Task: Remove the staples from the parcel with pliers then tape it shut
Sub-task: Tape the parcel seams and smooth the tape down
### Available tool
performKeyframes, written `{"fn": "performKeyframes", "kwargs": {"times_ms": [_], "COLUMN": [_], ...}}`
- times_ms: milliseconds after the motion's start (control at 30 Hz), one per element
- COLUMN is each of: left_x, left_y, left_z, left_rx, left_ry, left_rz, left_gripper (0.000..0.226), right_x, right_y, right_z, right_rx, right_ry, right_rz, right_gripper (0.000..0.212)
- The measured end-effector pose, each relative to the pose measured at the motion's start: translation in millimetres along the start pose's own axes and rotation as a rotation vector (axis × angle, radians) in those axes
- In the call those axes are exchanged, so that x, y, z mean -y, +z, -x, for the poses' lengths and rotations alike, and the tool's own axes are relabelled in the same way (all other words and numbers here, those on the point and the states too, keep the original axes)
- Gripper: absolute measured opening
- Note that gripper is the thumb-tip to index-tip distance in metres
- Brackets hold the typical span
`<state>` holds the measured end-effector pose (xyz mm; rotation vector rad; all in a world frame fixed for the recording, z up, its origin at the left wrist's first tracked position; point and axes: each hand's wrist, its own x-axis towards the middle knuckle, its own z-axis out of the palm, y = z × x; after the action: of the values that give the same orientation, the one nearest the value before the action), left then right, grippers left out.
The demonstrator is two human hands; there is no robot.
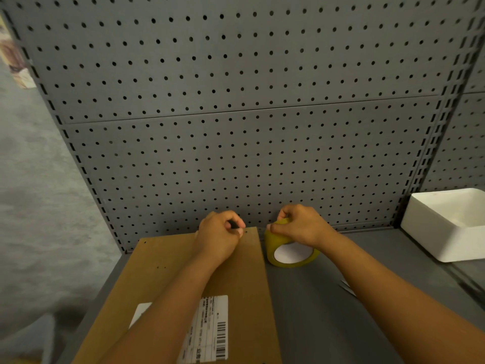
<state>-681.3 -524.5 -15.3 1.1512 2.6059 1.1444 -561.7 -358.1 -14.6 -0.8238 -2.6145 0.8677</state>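
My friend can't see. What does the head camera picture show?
A right hand grips a yellow tape roll beside a flat brown parcel on a grey shelf. The left hand holds something dark at the parcel's far edge; a white box sits right.

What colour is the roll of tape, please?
Yellow, with a white core; the tape roll shows in the head view.
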Motion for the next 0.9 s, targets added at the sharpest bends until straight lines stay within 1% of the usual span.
{"fn": "performKeyframes", "kwargs": {"times_ms": [100, 200, 300, 433, 567, 600, 700, 733, 833, 900], "left_x": [1.4, 2.9, -2.0, -7.7, -8.1, -9.3, -12.5, -12.0, -5.2, -1.4], "left_y": [-2.0, -4.4, -5.1, -6.0, -12.8, -13.5, -10.6, -9.0, -8.0, -8.9], "left_z": [2.3, 2.1, 5.1, 12.5, 14.3, 14.7, 19.0, 21.3, 24.7, 26.1], "left_rx": [-0.006, -0.004, 0.023, 0.076, 0.169, 0.173, 0.170, 0.204, 0.333, 0.369], "left_ry": [0.079, 0.128, 0.119, 0.113, 0.147, 0.178, 0.347, 0.370, 0.328, 0.341], "left_rz": [-0.061, -0.128, -0.188, -0.372, -0.468, -0.488, -0.503, -0.491, -0.487, -0.529], "left_gripper": [0.012, 0.015, 0.017, 0.023, 0.031, 0.033, 0.039, 0.042, 0.046, 0.048], "right_x": [0.1, 0.0, 0.0, -0.1, 0.7, 0.9, 1.4, 1.6, 2.0, 1.3], "right_y": [-0.1, -0.2, 0.1, 2.5, 2.0, 1.7, 2.3, 2.6, 3.4, 3.0], "right_z": [0.5, 1.3, 2.0, 2.5, 3.0, 3.1, 3.1, 3.0, 2.2, 1.8], "right_rx": [-0.002, -0.006, -0.015, -0.026, -0.025, -0.022, -0.017, -0.018, -0.018, -0.013], "right_ry": [0.003, 0.000, 0.002, -0.006, 0.000, 0.000, 0.000, 0.000, 0.000, 0.001], "right_rz": [-0.005, 0.002, 0.003, 0.011, 0.017, 0.017, 0.025, 0.028, 0.026, 0.027], "right_gripper": [0.031, 0.032, 0.033, 0.033, 0.033, 0.033, 0.032, 0.032, 0.033, 0.033]}}
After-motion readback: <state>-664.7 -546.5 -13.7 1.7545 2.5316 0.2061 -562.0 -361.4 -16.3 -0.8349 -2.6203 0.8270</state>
